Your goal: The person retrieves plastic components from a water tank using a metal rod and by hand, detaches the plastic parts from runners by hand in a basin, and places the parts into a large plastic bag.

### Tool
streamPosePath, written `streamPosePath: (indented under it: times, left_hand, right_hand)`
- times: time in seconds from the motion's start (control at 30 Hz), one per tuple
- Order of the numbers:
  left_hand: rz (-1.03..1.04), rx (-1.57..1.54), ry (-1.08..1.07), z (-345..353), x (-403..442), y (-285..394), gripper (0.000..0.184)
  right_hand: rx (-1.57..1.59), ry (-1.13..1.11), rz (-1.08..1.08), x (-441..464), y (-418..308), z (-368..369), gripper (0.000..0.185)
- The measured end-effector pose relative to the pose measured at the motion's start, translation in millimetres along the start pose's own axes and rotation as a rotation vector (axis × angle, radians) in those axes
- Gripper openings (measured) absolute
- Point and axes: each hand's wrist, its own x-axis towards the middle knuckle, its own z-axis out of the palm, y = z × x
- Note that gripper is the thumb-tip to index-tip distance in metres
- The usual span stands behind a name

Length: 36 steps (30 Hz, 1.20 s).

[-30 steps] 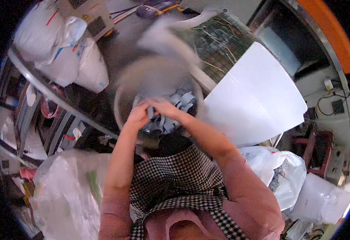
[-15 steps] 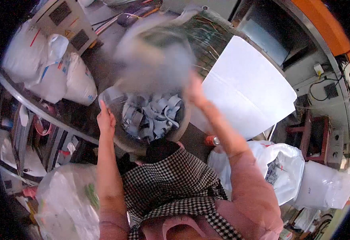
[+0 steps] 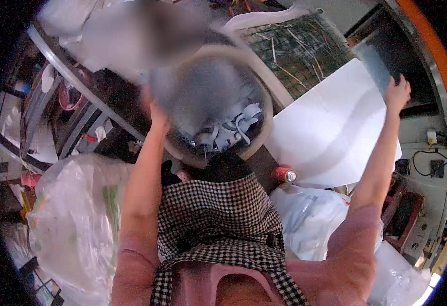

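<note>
A round tub (image 3: 267,102) in front of my lap holds several curled grey-white plastic pieces (image 3: 228,131); part of its inside is blurred. At the tub's left rim is my left hand (image 3: 155,112), its fingers smeared, so I cannot make out what it holds. My right hand (image 3: 398,95) is stretched far to the right, fingers extended, by a pale translucent panel (image 3: 374,64) at a dark machine opening. Whether it touches the panel is unclear. Beneath that arm lies a large white sheet (image 3: 330,132).
A green mesh tray (image 3: 297,51) with thin sticks lies behind the sheet. A red can (image 3: 284,175) stands right of the tub. White plastic bags (image 3: 305,219) are at my right, and a big clear bag (image 3: 75,204) at my left. A metal rail (image 3: 85,89) runs along the left.
My right hand has swung from beside the tub out to the right, to the machine opening. My left hand remains at the tub's left side. The view has shifted.
</note>
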Motion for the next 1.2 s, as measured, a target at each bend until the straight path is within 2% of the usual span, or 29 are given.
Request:
streamPosePath:
  times: [0.03, 0.07, 0.1, 0.13, 0.17, 0.2, 0.23, 0.27, 0.3, 0.33, 0.37, 0.4, 0.47, 0.5, 0.53, 0.6, 0.63, 0.7, 0.73, 0.77, 0.8, 0.9, 0.93, 0.97, 1.03, 1.1, 1.13, 1.2]
  left_hand:
    - [-0.088, -0.119, 0.027, 0.8, -0.1, 0.0, 0.022]
    - [-0.172, -0.24, 0.064, 1.5, 0.0, -0.4, 0.02]
    - [-0.192, -0.286, 0.004, 14.1, -4.3, 11.2, 0.017]
    - [-0.205, -0.307, -0.018, 13.2, -3.6, 9.7, 0.015]
    - [-0.218, -0.328, -0.039, 12.4, -2.9, 8.4, 0.014]
    - [-0.211, -0.279, -0.095, 5.8, 0.5, 0.4, 0.014]
    - [-0.202, -0.23, -0.154, 0.2, 4.2, -7.8, 0.014]
    - [-0.192, -0.18, -0.217, -4.8, 6.2, -17.0, 0.015]
    - [-0.18, -0.129, -0.278, -9.4, 9.1, -24.9, 0.016]
    - [-0.172, -0.1, -0.305, -12.6, 12.3, -31.6, 0.017]
    - [-0.164, -0.072, -0.333, -15.8, 15.6, -38.3, 0.017]
    - [-0.231, -0.044, -0.245, -13.6, 13.8, -40.9, 0.018]
    - [-0.278, 0.051, -0.193, -9.0, 6.8, -44.7, 0.019]
    - [-0.303, 0.097, -0.168, -6.3, 3.1, -45.8, 0.02]
    - [-0.426, 0.098, -0.144, 10.5, -5.5, -23.0, 0.024]
    - [-0.547, 0.097, -0.124, 30.3, -15.1, -16.9, 0.027]
    - [-0.568, 0.087, -0.112, 33.5, -18.3, -31.1, 0.029]
    - [-0.609, 0.071, -0.088, 36.4, -25.7, -63.8, 0.034]
    - [-0.625, 0.065, -0.077, 39.9, -30.0, -71.8, 0.037]
    - [-0.641, 0.057, -0.066, 43.5, -33.1, -78.9, 0.04]
    - [-0.72, 0.13, -0.075, 51.4, -37.1, -75.5, 0.039]
    - [-0.654, 0.038, -0.085, 74.0, -52.3, -58.2, 0.039]
    - [-0.682, -0.114, -0.132, 75.6, -53.3, -50.4, 0.037]
    - [-0.705, -0.265, -0.181, 77.9, -53.6, -41.9, 0.035]
    - [-0.692, -0.27, -0.141, 78.0, -47.7, -32.9, 0.03]
    - [-0.618, -0.205, -0.085, 70.4, -38.1, -32.1, 0.026]
    - [-0.536, -0.192, -0.076, 68.4, -38.6, -32.3, 0.023]
    - [-0.506, -0.183, -0.01, 67.9, -40.8, -36.8, 0.021]
  right_hand:
    - [0.318, -0.054, -0.049, -8.8, -42.5, -19.8, 0.038]
    - [0.472, -0.157, -0.015, -40.4, -76.7, -0.9, 0.033]
    - [0.811, -0.236, 0.054, -77.3, -129.0, 3.0, 0.031]
    - [0.842, -0.634, -0.038, -100.5, -190.3, -43.6, 0.031]
    - [0.996, -0.829, -0.098, -145.1, -228.9, -28.3, 0.037]
    - [0.725, -0.996, -0.21, -196.9, -273.7, -5.9, 0.049]
    - [0.584, -1.19, -0.252, -254.4, -309.3, 34.6, 0.06]
    - [0.592, -1.344, -0.211, -287.7, -327.9, 36.7, 0.063]
    - [0.658, -1.447, -0.37, -329.8, -344.9, 68.5, 0.065]
    - [0.675, -1.402, 0.033, -361.4, -352.6, 75.6, 0.056]
    - [0.678, -1.421, 0.216, -383.8, -358.4, 83.0, 0.053]
    - [0.684, -1.447, 0.367, -393.2, -364.1, 81.3, 0.05]
    - [0.713, -1.507, 0.571, -407.0, -367.6, 81.3, 0.046]
    - [0.71, -1.515, 0.572, -413.6, -360.1, 80.3, 0.046]
    - [0.756, -1.402, 0.37, -397.3, -355.0, 59.7, 0.044]
    - [0.864, -1.318, 0.396, -390.5, -354.2, 56.0, 0.037]
    - [0.861, -1.317, 0.396, -384.8, -352.4, 51.0, 0.037]
    - [1.201, -1.007, 0.274, -370.5, -348.1, 36.6, 0.034]
    - [1.203, -1.001, 0.277, -360.2, -352.0, 27.3, 0.034]
    - [1.412, -1.063, 0.491, -349.9, -359.5, 17.0, 0.028]
    - [1.52, -1.085, 0.595, -333.9, -366.9, 0.9, 0.026]
    - [1.755, -1.224, 1.04, -278.6, -385.2, -67.6, 0.025]
    - [1.8, -1.198, 1.173, -264.9, -390.6, -83.2, 0.029]
    - [1.81, -1.192, 1.168, -262.4, -391.7, -86.8, 0.029]
    - [2.036, -1.241, 1.136, -261.2, -395.8, -88.6, 0.033]
    - [2.068, -1.182, 1.066, -266.4, -401.1, -88.9, 0.038]
    - [2.04, -1.227, 1.01, -264.2, -398.7, -93.0, 0.033]
    - [2.013, -1.268, 0.949, -258.6, -395.6, -101.5, 0.029]
